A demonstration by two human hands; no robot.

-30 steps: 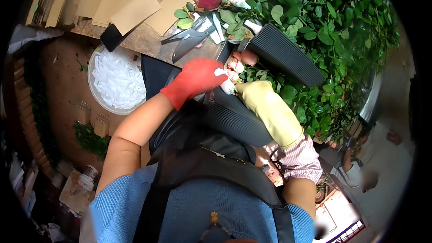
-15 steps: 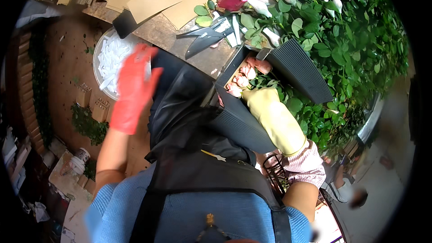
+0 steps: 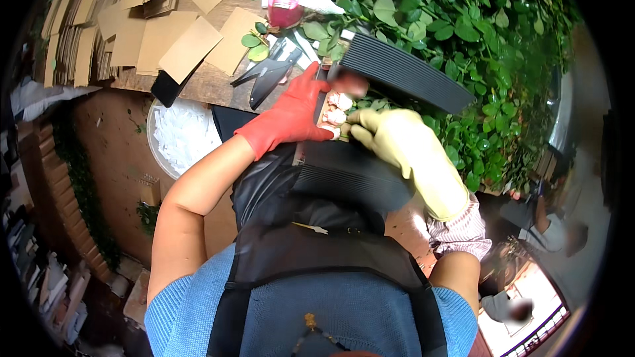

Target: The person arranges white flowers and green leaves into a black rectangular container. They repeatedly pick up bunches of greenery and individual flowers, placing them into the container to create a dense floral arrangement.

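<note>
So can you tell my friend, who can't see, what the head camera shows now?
A red-gloved left hand and yellow-gloved right hand are at pink roses between ridged black panels. Black scissors and brown cards lie on the table beyond, with green leaves right and white strips left.

- A flower workshop.
- Pink roses (image 3: 340, 101) sit by the near edge of the table (image 3: 215, 89); leafy stems (image 3: 489, 46) are heaped over its right side.
- Stacked cardboard pieces (image 3: 86, 53) cover its left end.
- Black scissors (image 3: 268, 80) lie at the near edge; below it stands a tub (image 3: 153, 133) of white strips (image 3: 185, 131).
- Other people (image 3: 550, 237) are beyond the stems.
</note>
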